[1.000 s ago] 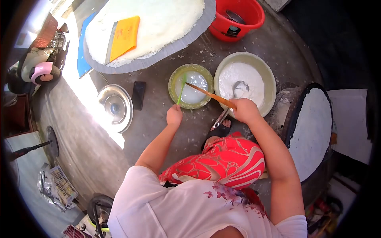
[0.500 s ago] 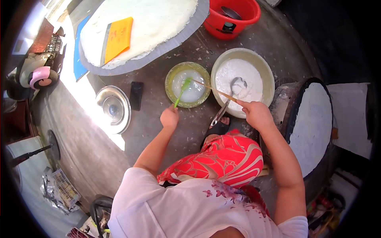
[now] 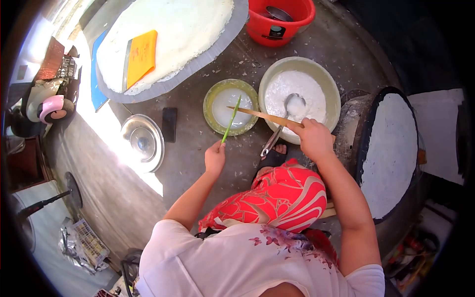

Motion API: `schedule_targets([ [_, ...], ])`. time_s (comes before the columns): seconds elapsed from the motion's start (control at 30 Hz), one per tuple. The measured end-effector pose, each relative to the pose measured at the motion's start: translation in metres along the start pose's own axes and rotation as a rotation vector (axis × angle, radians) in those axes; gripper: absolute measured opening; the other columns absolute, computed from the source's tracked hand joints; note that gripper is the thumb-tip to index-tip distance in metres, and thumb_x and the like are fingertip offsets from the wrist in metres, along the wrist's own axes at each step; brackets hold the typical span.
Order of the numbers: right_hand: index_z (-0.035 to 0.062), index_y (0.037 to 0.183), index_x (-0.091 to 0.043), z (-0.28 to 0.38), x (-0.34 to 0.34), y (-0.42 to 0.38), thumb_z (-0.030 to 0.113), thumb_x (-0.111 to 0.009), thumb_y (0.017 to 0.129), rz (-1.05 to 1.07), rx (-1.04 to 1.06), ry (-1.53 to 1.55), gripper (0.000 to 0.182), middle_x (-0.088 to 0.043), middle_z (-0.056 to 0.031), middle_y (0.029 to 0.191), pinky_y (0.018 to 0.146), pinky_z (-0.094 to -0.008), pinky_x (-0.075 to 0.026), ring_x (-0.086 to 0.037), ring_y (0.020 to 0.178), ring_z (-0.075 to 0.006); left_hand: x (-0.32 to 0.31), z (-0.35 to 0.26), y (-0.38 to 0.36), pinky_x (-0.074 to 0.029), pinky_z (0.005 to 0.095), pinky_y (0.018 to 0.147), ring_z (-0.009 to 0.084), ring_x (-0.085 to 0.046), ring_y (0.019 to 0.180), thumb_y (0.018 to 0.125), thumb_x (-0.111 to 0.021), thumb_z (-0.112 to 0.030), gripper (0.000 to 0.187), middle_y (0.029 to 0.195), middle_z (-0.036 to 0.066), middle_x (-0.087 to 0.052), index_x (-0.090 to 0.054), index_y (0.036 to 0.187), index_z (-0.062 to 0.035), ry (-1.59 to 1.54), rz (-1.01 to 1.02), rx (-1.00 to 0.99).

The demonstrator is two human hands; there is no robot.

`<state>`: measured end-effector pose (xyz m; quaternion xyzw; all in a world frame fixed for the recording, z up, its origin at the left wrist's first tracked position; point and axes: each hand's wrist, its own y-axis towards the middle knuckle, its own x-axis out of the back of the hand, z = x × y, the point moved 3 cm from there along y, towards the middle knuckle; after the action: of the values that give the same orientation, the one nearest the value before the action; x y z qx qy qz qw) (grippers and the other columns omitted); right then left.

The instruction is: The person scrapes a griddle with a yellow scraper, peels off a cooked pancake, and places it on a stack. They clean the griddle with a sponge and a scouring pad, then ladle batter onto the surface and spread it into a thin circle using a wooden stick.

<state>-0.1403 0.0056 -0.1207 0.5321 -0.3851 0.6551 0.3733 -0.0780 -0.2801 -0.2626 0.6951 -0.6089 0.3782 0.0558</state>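
Observation:
In my left hand [image 3: 215, 157] is the handle of a green spatula [image 3: 233, 118], its blade edge-on over the yellow-green bowl [image 3: 210, 115] of cloudy white liquid. My right hand [image 3: 315, 138] grips a flat wooden stick [image 3: 271, 117], which reaches left past the rim of the large pale basin [image 3: 334, 106]. The stick's tip overlaps the spatula above the small bowl. White batter [image 3: 284, 88] fills much of the basin. A metal ladle [image 3: 272, 141] rests in it, its bowl in the batter and its handle leaning out over the near rim.
On the right stands a round griddle [image 3: 391, 153] coated with a white layer. At upper left, an orange scraper [image 3: 142, 58] lies on a large white sheet [image 3: 188, 29]. A metal lid [image 3: 142, 143], black phone [image 3: 169, 124] and red bucket [image 3: 279, 29] sit around the bowls.
The green spatula has turned from flat to edge-on. The wooden stick has rolled to show its broad side, and its tip now reaches farther left across the spatula.

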Motion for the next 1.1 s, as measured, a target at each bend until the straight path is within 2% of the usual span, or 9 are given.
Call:
schedule_targets([
  [0.13, 0.0241, 0.110, -0.059, -0.022, -0.005, -0.045, 0.005, -0.053, 0.073, -0.017, -0.107, 0.005, 0.042, -0.056, -0.0100, 0.074, 0.060, -0.0371, -0.047, -0.057, 0.066, -0.0278, -0.010, 0.027, 0.033, -0.046, 0.0359, 0.066, 0.0311, -0.060, 0.071, 0.083, -0.053, -0.024, 0.027, 0.072, 0.016, -0.062, -0.061, 0.098, -0.0031, 0.043, -0.100, 0.046],
  [0.23, 0.0190, 0.117, -0.055, -0.047, -0.033, -0.076, 0.005, -0.051, 0.080, -0.229, -0.348, 0.479, 0.039, -0.057, -0.0086, 0.069, 0.055, -0.0304, -0.046, -0.055, 0.057, -0.0203, -0.017, 0.022, 0.032, -0.044, 0.0390, 0.077, 0.0299, -0.057, 0.091, 0.082, -0.054, -0.026, 0.034, 0.092, 0.018, -0.061, -0.057, 0.107, -0.0039, -0.071, 0.173, 0.363],
  [0.3, 0.0110, 0.121, -0.052, -0.063, -0.054, -0.093, 0.008, -0.048, 0.087, -0.301, -0.903, 1.177, 0.034, -0.057, -0.0052, 0.066, 0.052, -0.0230, -0.042, -0.050, 0.054, -0.0111, -0.016, -0.002, 0.022, -0.035, 0.0460, 0.089, 0.0344, -0.038, 0.116, 0.078, -0.058, -0.026, 0.047, 0.120, 0.019, -0.045, -0.048, 0.119, -0.0057, 0.633, -0.162, -0.209],
  [0.33, 0.0066, 0.124, -0.047, -0.068, -0.061, -0.096, 0.008, -0.046, 0.088, -0.322, -0.980, 1.286, 0.036, -0.056, -0.0023, 0.069, 0.053, -0.0185, -0.041, -0.048, 0.057, -0.0054, -0.015, -0.009, 0.021, -0.035, 0.0460, 0.089, 0.0344, -0.038, 0.116, 0.078, -0.058, -0.026, 0.047, 0.120, 0.019, -0.045, -0.048, 0.119, -0.0057, 0.637, -0.152, -0.224],
  [0.4, 0.0075, 0.126, -0.044, -0.079, -0.084, -0.098, 0.007, -0.047, 0.088, -0.374, -0.988, 1.363, 0.038, -0.056, -0.0024, 0.071, 0.053, -0.0189, -0.041, -0.049, 0.057, -0.0062, -0.006, -0.033, 0.019, -0.024, 0.0542, 0.094, 0.0406, -0.019, 0.124, 0.075, -0.060, -0.025, 0.058, 0.134, 0.019, -0.027, -0.039, 0.126, -0.0064, 0.486, -0.068, -0.467],
  [0.6, 0.0075, 0.137, -0.023, -0.074, -0.128, -0.102, 0.008, -0.055, 0.082, -0.229, -1.078, 1.538, 0.063, -0.062, -0.0094, 0.090, 0.061, -0.0234, -0.046, -0.057, 0.071, -0.0116, 0.058, -0.128, 0.002, -0.022, 0.0520, 0.092, 0.0380, -0.024, 0.122, 0.075, -0.057, -0.021, 0.052, 0.135, 0.019, -0.029, -0.042, 0.123, -0.0054, 0.611, -0.348, -0.848],
  [0.7, 0.0055, 0.133, -0.031, -0.083, -0.169, -0.125, 0.010, -0.060, 0.079, -0.144, -1.059, 1.134, 0.061, -0.062, -0.0096, 0.090, 0.064, -0.0243, -0.046, -0.057, 0.071, -0.0116, 0.104, -0.150, 0.013, -0.022, 0.0505, 0.091, 0.0372, -0.023, 0.122, 0.076, -0.056, -0.022, 0.051, 0.135, 0.019, -0.028, -0.043, 0.123, -0.0058, 0.656, -0.631, -0.845],
  [0.93, 0.0009, 0.118, -0.050, -0.066, -0.211, -0.196, 0.009, -0.060, 0.078, 0.045, -0.965, 1.307, 0.042, -0.061, -0.0075, 0.086, 0.067, -0.0247, -0.046, -0.057, 0.075, -0.0116, 0.202, -0.152, 0.112, -0.021, 0.0524, 0.093, 0.0372, -0.026, 0.122, 0.081, -0.050, -0.045, 0.060, 0.128, 0.023, -0.035, -0.041, 0.124, -0.0044, 0.815, -0.961, -0.462],
  [1.1, -0.0003, 0.116, -0.052, -0.042, -0.180, -0.216, 0.009, -0.057, 0.081, 0.069, -0.948, 1.208, 0.037, -0.061, -0.0065, 0.083, 0.064, -0.0242, -0.046, -0.059, 0.071, -0.0119, 0.211, -0.176, 0.139, -0.030, 0.0485, 0.091, 0.0363, -0.044, 0.111, 0.076, -0.049, -0.056, 0.067, 0.115, 0.021, -0.050, -0.047, 0.118, -0.0037, 0.837, -0.450, 0.121],
])
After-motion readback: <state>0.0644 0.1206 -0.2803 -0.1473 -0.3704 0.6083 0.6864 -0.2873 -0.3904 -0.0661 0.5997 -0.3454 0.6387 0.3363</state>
